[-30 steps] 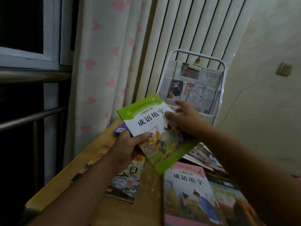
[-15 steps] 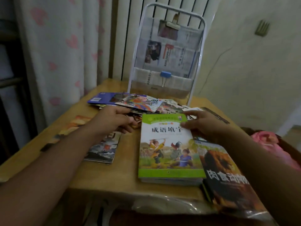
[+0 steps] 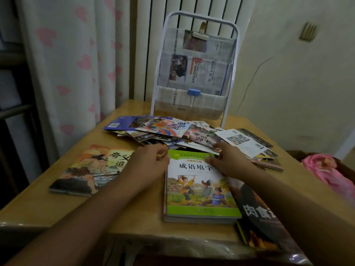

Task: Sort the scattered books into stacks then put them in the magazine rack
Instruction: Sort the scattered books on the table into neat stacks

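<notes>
Sorting is under way but far from finished. Near the front edge of the pale wooden table (image 3: 134, 212) sits a short stack topped by a green-bordered paperback book with cartoon children on its cover (image 3: 199, 189). The right hand (image 3: 228, 162) rests on its far right corner, thumb on the cover; whether the fingers pinch the edge I cannot tell. The left hand (image 3: 151, 164) lies at the far left corner, fingers loosely curled and apparently gripping nothing. Left of it lies an orange-toned picture book (image 3: 86, 169); at the near right a dark-covered book (image 3: 257, 214) overhangs the table. Beyond the hands, a scattered heap of colourful thin books (image 3: 172, 131) remains unsorted — and the white wire magazine rack (image 3: 194, 73) at the far edge holds only newspaper.
</notes>
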